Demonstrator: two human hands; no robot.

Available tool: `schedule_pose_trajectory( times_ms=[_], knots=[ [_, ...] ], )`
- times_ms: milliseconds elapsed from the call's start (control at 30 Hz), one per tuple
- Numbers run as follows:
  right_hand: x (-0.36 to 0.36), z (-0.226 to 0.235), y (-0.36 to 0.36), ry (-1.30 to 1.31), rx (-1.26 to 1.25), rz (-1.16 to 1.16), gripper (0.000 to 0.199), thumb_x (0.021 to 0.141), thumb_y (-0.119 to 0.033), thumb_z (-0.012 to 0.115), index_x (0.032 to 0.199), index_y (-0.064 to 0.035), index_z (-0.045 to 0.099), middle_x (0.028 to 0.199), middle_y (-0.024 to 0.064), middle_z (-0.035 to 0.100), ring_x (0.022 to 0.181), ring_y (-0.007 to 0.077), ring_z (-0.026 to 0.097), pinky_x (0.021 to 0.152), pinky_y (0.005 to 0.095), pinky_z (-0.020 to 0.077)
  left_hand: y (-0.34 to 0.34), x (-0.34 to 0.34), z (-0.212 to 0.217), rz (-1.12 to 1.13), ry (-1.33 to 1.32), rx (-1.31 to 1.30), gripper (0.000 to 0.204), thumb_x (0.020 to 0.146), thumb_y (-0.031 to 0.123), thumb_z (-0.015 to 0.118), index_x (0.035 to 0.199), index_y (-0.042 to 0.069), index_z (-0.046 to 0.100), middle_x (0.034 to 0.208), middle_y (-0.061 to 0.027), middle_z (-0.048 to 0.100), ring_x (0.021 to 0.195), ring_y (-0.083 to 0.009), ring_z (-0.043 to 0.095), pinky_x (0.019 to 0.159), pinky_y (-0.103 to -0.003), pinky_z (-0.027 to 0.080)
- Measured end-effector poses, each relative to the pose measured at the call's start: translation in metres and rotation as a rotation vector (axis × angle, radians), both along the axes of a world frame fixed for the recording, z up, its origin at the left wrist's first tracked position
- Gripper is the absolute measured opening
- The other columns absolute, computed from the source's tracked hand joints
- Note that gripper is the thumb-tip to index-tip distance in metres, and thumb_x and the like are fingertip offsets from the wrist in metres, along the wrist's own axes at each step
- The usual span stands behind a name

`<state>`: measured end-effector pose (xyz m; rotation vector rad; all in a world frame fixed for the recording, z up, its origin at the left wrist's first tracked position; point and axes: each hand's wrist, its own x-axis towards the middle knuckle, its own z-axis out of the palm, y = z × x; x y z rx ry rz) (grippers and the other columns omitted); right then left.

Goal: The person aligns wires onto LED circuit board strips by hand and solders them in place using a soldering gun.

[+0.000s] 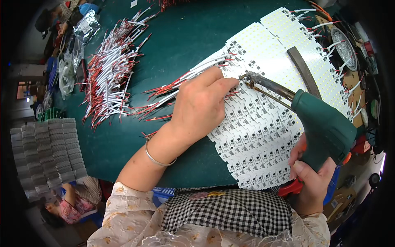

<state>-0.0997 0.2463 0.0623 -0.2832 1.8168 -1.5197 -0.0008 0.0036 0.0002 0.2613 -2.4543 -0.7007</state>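
My right hand [314, 175] is wrapped round the handle of a green soldering gun [325, 123]. Its dark, burnt-looking tip and thin feed tube reach left to the white circuit board panels [263, 136]. Right at that tip, the fingers of my left hand [201, 101] are pinched together low over the panel, on a wire that they mostly hide. White-sleeved wires with red ends [193, 74] lie along the panel's left edge, some passing beneath my left hand. Rows of small black parts cover the near panels, and yellow dots mark the far ones.
A large heap of white and red wires [113, 70] lies on the green table [181, 29]. A dark curved strip [304, 72] rests on the panels. Beyond their right edge stands a round dish [345, 48]. Stacked grey parts [47, 152] are at the left, near another person [74, 203].
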Motion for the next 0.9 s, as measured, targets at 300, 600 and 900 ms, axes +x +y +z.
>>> schedule_pose_trajectory(
  times_ms=[300, 600, 900],
  knots=[
    [0.0, -0.006, 0.003, 0.048, -0.062, -0.029, 0.07, 0.065, -0.013, 0.07, 0.125, 0.0111, 0.041, 0.094, 0.018, 0.055, 0.05, 0.0151, 0.053, 0.04, 0.0228, 0.0461, -0.002, 0.0, -0.001, -0.01, -0.003, -0.031, 0.027, 0.069, -0.011, 0.066, 0.091, 0.004, 0.07, 0.072, -0.0081, 0.059, 0.058, -0.0212, 0.057, 0.05, -0.031, 0.044],
    [0.003, -0.002, -0.005, 0.157, -0.246, -0.185, 0.076, 0.067, -0.021, 0.076, 0.12, 0.0163, 0.037, 0.097, 0.0207, 0.054, 0.043, 0.013, 0.05, 0.035, 0.0236, 0.0448, -0.001, 0.0, 0.0, -0.007, -0.014, -0.06, 0.029, 0.067, -0.011, 0.066, 0.091, 0.005, 0.069, 0.073, -0.0079, 0.059, 0.058, -0.0217, 0.057, 0.051, -0.031, 0.045],
    [0.004, -0.003, 0.013, 0.128, -0.229, -0.166, 0.074, 0.069, -0.021, 0.076, 0.118, 0.0176, 0.037, 0.084, 0.0194, 0.055, 0.043, 0.0141, 0.051, 0.036, 0.0238, 0.0445, -0.008, -0.004, 0.001, -0.085, 0.007, 0.132, 0.025, 0.071, -0.012, 0.066, 0.089, 0.004, 0.07, 0.072, -0.0081, 0.061, 0.062, -0.0205, 0.059, 0.054, -0.028, 0.046]
  ],
)
